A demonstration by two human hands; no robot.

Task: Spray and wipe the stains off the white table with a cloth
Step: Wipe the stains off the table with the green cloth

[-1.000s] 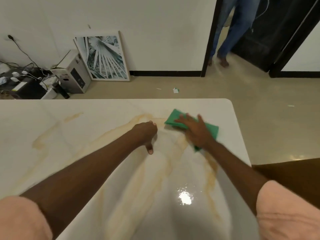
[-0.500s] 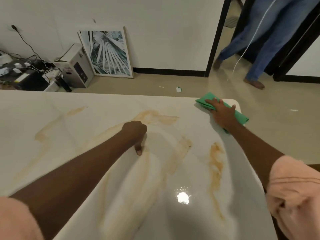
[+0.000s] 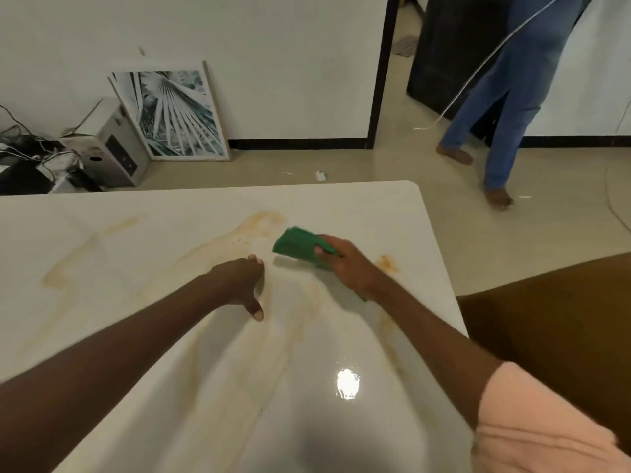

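A view from above of a person's 2 bare arms reaching forward over a glossy white desk (image 3: 392, 206). Nearest the viewer, a pink sleeve (image 3: 532, 425) covers the right upper arm at the near right edge, and a bright ceiling-light reflection (image 3: 347, 384) shines on the desk's near middle. Pale orange-brown stains (image 3: 259, 223) streak across the surface from the near side up toward the far edge, with a longer faint streak (image 3: 65, 271) toward the left edge and 1 small darker spot (image 3: 387, 262) close to the right edge.

Near the desk's centre, the left hand (image 3: 239, 285) rests on the surface, fingers curled loosely together with the thumb pointing back toward the viewer; it holds nothing. Just beyond and to its right, the right hand (image 3: 348, 264) is clamped on a folded green cloth (image 3: 297, 247), pressing it onto the desk. The cloth is blurred and lies just beside the largest stain, toward the far right corner.

Past the desk's right edge stands a brown piece of furniture (image 3: 553, 336). On the tiled floor beyond the far edge, a framed palm-leaf picture (image 3: 174, 114) leans against a white wall, beside a grey box (image 3: 112, 148) and tangled cables (image 3: 30, 148). At the far right, another person's legs in blue trousers (image 3: 512, 97) stand barefoot by a dark doorway.
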